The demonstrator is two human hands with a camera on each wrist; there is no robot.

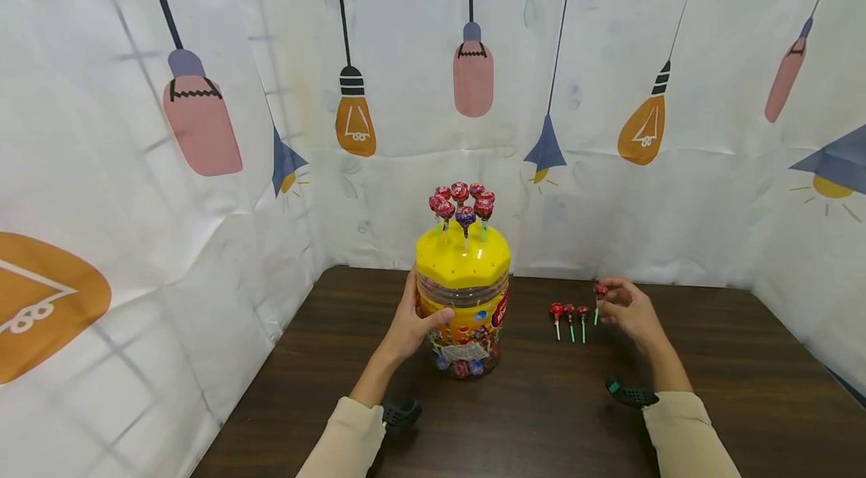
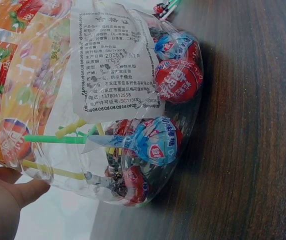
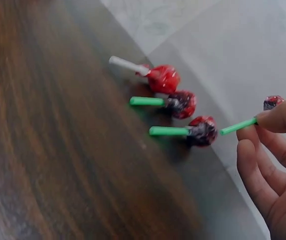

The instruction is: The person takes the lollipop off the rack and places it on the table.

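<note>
A clear plastic candy jar (image 1: 473, 316) stands on the table under a yellow lid (image 1: 463, 267). Several wrapped lollipops (image 1: 465, 216) stick up from the small holes in that lid. My left hand (image 1: 414, 320) grips the jar's left side, its thumb across the front. Between thumb and fingertips, my right hand (image 1: 632, 313) pinches a lollipop (image 3: 240, 126) with a green stick and a dark red wrapper. Just left of it, three lollipops lie in a row: one with a white stick (image 3: 128, 65), two with green sticks (image 3: 168, 131).
The dark wooden table (image 1: 541, 418) ends at the back against a white cloth (image 1: 419, 132) printed with lamps. More lollipops (image 2: 155, 142) show through the jar's wall near its bottom. A paper label (image 2: 115, 65) with printed text is stuck on the jar.
</note>
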